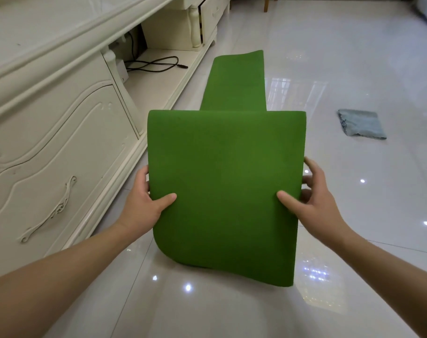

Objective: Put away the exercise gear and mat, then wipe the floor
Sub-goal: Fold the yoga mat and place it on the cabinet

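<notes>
— Where's the mat?
— The green exercise mat (222, 179) is right in front of me. Its near end is lifted and folded over toward me, and the rest runs away along the glossy tiled floor (354, 69) beside the cream cabinet (49, 142).
— And your hands?
— My left hand (144, 206) pinches the left edge, thumb on the front and fingers behind. My right hand (312, 198) grips the right edge likewise. A blue-grey cloth (361, 124) lies well apart on the tiles.

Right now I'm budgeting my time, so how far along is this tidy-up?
Done: nothing plainly; no other gear shows. In hand: left grip and right grip hold the green mat by its lifted near end; the rest lies on the floor. Left: stow it, then wipe; the blue cloth lies unused.
</notes>
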The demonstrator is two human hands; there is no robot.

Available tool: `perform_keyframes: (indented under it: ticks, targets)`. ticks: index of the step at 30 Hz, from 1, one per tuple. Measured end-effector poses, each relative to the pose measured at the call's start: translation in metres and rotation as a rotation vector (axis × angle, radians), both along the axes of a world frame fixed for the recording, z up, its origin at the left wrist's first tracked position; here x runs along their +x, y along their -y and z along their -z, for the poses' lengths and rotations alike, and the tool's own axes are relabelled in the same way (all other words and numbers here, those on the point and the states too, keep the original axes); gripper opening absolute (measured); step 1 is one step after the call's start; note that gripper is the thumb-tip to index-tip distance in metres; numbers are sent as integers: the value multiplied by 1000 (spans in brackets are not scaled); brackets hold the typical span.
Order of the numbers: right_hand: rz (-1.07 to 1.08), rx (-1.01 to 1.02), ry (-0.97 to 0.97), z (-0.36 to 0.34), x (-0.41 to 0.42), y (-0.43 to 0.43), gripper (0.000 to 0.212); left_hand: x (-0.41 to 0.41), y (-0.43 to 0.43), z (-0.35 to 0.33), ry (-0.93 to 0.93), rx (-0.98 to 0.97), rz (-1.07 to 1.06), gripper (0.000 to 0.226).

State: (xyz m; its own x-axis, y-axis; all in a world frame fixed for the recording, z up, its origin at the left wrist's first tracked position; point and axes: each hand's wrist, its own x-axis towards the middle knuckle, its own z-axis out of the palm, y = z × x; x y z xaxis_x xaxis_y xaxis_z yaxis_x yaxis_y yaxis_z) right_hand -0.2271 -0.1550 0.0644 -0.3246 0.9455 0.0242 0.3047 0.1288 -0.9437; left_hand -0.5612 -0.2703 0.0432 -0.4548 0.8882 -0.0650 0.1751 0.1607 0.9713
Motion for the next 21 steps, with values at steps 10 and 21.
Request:
perform_keyframes:
  ticks: [10,21]
  targets:
    - [-44,-43,174,32,0,8,81,0,4,12,30,-37,33,79]
    - [3,68,319,22,3,17,81,-2,13,-3,-129,-97,87,78]
